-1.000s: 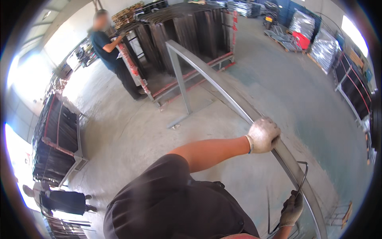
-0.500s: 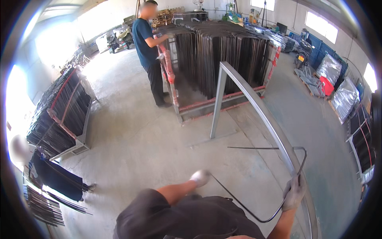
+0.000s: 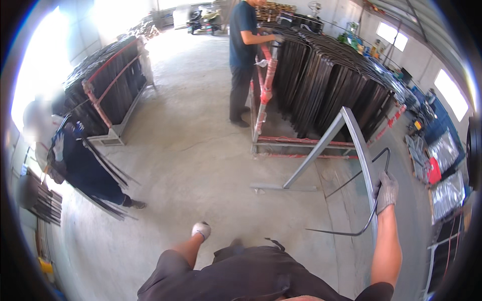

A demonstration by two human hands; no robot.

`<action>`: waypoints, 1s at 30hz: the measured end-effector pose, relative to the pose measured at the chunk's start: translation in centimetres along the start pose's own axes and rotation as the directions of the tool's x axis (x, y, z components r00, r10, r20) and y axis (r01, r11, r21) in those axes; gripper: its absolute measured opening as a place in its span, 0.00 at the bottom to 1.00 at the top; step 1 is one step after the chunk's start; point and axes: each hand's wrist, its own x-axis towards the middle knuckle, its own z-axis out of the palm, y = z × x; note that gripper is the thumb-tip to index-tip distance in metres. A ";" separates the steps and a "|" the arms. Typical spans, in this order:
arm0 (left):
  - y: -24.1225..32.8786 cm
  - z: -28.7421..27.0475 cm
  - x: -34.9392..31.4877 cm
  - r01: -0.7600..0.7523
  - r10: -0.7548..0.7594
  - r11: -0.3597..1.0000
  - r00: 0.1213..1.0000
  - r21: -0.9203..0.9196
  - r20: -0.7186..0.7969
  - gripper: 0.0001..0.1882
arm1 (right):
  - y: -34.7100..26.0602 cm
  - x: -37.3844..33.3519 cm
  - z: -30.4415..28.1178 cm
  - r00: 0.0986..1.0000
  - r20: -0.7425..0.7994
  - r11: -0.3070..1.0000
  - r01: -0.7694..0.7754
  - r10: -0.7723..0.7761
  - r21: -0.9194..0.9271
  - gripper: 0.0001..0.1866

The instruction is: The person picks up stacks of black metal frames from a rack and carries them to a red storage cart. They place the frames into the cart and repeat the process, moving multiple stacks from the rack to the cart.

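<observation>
My right hand [image 3: 386,192], in a grey work glove, is closed round a thin black bent metal rod [image 3: 351,233] beside the upright grey metal frame [image 3: 357,140]. One leg of the rod points left toward my body's front; the other runs off behind the frame. Whether the hand also touches the frame is hard to tell. My left hand [image 3: 202,230], in a pale glove, hangs low at my left side, apart from the rod. Its fingers look curled in, with nothing visible in them.
Ahead stands a large rack [image 3: 306,143] packed with black bent rods, a person [image 3: 243,60] in a dark blue shirt at its left. At far left are another loaded rack [image 3: 108,85] and a person [image 3: 85,165] carrying rods. The frame's foot [image 3: 281,187] lies across the floor.
My left hand has moved left, away from the rod's end. My right hand has moved up and forward with the rod. The view has turned to the left.
</observation>
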 end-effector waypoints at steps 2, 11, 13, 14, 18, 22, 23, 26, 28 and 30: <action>3.9 2.6 -2.3 0.009 -0.006 0.996 0.999 -0.092 0.034 0.20 | 0.5 5.0 2.9 0.999 0.033 0.999 -0.002 0.000 0.048 0.15; 14.1 2.5 -14.4 0.131 -0.091 0.917 0.988 -0.377 0.122 0.20 | 4.0 21.3 12.3 0.976 0.218 1.000 -0.002 -0.002 0.018 0.12; 14.5 2.1 -14.4 0.237 -0.212 0.910 0.971 -0.340 0.108 0.21 | 3.3 23.3 13.7 0.973 0.230 1.000 0.009 -0.015 0.030 0.12; 14.1 2.6 -14.4 0.275 -0.260 0.910 0.962 -0.311 0.089 0.21 | 3.4 24.8 14.3 0.971 0.239 0.998 0.010 -0.026 0.068 0.12; 13.2 5.4 -16.2 0.254 -0.249 0.964 0.965 -0.071 0.077 0.21 | 4.1 29.3 17.6 0.966 0.246 0.997 0.067 -0.074 0.038 0.15; 16.8 7.9 -16.5 0.298 -0.267 0.949 0.932 -0.102 0.245 0.24 | 5.9 34.1 20.5 0.967 0.211 0.990 0.141 -0.143 0.025 0.12; 17.8 7.7 -17.0 0.338 -0.298 0.927 0.928 -0.164 0.224 0.25 | 5.6 34.0 21.0 0.964 0.224 0.989 0.124 -0.140 0.085 0.12; 14.7 9.5 -14.7 -0.130 0.041 0.959 0.943 0.252 0.332 0.27 | 4.4 34.3 21.9 0.953 0.190 0.971 0.240 -0.236 0.002 0.11; 14.9 7.4 -14.8 -0.265 0.156 0.911 0.930 0.316 0.332 0.29 | 4.0 33.5 22.9 0.968 0.227 0.989 0.085 -0.111 0.118 0.12; 19.8 3.7 -14.9 -0.329 0.117 0.834 0.890 0.443 0.441 0.22 | 4.5 35.3 23.4 0.971 0.218 0.987 0.071 -0.102 0.145 0.12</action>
